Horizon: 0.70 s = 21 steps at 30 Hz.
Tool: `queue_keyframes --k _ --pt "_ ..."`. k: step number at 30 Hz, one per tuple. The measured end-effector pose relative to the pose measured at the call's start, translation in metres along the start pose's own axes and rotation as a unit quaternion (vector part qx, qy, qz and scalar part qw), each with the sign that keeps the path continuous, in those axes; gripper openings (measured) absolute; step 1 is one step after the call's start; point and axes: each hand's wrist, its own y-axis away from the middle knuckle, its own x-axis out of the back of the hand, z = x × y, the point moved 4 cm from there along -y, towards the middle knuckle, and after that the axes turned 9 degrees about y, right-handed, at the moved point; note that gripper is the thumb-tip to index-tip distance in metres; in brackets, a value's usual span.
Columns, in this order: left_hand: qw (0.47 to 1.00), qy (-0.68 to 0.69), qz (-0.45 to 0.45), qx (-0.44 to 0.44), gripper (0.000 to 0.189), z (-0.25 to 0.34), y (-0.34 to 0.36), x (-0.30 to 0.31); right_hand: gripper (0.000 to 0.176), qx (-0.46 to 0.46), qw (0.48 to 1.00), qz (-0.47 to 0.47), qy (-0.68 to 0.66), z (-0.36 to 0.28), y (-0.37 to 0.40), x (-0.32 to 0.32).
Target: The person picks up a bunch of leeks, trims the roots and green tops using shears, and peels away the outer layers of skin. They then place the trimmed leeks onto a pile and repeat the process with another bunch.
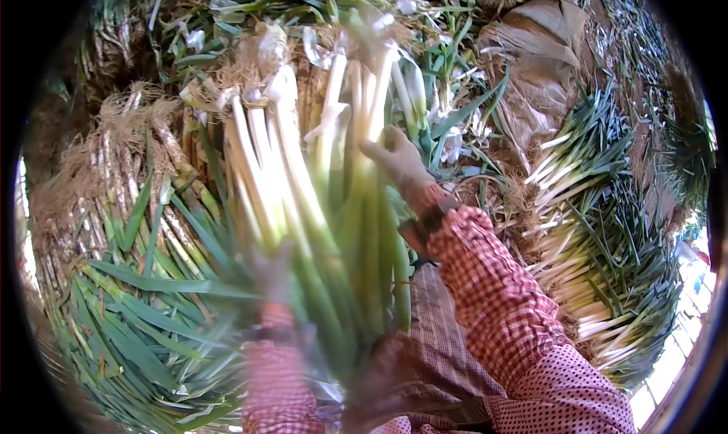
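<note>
Peeled green onions (292, 146) with long white stems and green leaves lie in the middle, root ends away from me. My right hand (400, 158), in what looks like a pale glove, is closed on the stems of the right-hand onions (371, 119). My left hand (274, 271) is smeared by motion beside the lower, greener part of the stalks on the left. Its fingers cannot be made out, nor whether it holds a stalk. Both forearms wear red checked sleeves.
A large pile of unpeeled green onions (144, 183) with brown roots lies on the left. Cleaned onions (565, 259) are stacked in a row on the right. A brown sack (531, 62) lies at the back right, near scattered leaf scraps (455, 130).
</note>
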Motion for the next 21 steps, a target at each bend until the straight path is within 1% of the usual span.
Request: queue_keyframes --k 1,2,3,5,7,9,10,11,12,14,15,16,17,18,19,20,21 --pt "1.0 0.005 -0.019 0.008 0.121 0.015 0.01 -0.003 0.098 -0.009 1.0 0.006 -0.015 0.0 -0.018 -0.011" --pt "1.0 -0.006 -0.019 0.018 0.122 0.014 0.008 -0.001 0.098 -0.077 0.991 -0.023 -0.103 0.008 -0.033 -0.017" --pt "0.999 -0.018 -0.019 0.028 0.123 0.014 0.007 0.001 0.095 -0.126 0.98 -0.069 -0.137 0.01 -0.039 -0.019" --pt "0.998 -0.043 0.012 0.036 0.121 0.014 0.008 -0.001 0.071 -0.095 0.98 -0.104 -0.138 -0.005 -0.034 -0.013" --pt "1.0 -0.014 -0.007 -0.015 0.118 -0.004 -0.008 -0.002 0.068 -0.103 0.965 -0.172 -0.171 -0.004 -0.034 -0.009" --pt "0.999 0.014 0.003 -0.029 0.117 -0.016 -0.009 -0.002 0.066 -0.108 0.944 -0.227 -0.213 0.0 -0.031 -0.01" --pt "1.0 -0.006 0.023 -0.018 0.119 -0.016 -0.007 -0.003 0.065 -0.103 0.933 -0.246 -0.241 -0.001 -0.03 -0.01" --pt "0.999 -0.028 0.043 -0.011 0.12 -0.014 -0.006 -0.003 0.065 -0.097 0.92 -0.264 -0.273 -0.004 -0.029 -0.01" --pt "0.998 -0.034 0.047 -0.015 0.116 -0.014 -0.007 -0.002 0.089 -0.074 0.909 -0.289 -0.291 -0.009 -0.023 -0.007" --pt "0.997 -0.045 0.056 -0.024 0.107 -0.018 -0.008 -0.001 0.087 -0.003 0.914 -0.297 -0.278 -0.033 0.002 0.01" --pt "0.999 0.006 0.032 -0.037 0.103 -0.028 -0.016 -0.001 0.086 0.031 0.914 -0.302 -0.27 -0.04 0.01 0.019" --pt "0.997 0.059 0.008 -0.051 0.1 -0.03 -0.022 0.001 0.084 0.071 0.868 -0.353 -0.341 -0.044 0.019 0.017" --pt "0.997 0.059 0.003 -0.045 0.096 -0.037 -0.023 0.0 0.082 0.102 0.807 -0.41 -0.412 -0.048 0.028 0.016" --pt "0.998 0.058 -0.002 -0.039 0.091 -0.031 -0.019 -0.002 0.081 0.123 0.737 -0.469 -0.471 -0.052 0.039 0.016" --pt "0.998 0.058 -0.007 -0.033 0.087 -0.023 -0.015 -0.004 0.083 0.11 0.744 -0.472 -0.46 -0.051 0.043 0.011" --pt "0.999 0.034 0.006 -0.026 0.085 -0.032 -0.023 -0.003 0.086 0.096 0.751 -0.475 -0.449 -0.051 0.048 0.006" --pt "0.998 0.061 -0.006 -0.018 0.085 -0.033 -0.024 -0.002 0.093 0.081 0.748 -0.477 -0.454 -0.049 0.042 -0.004"
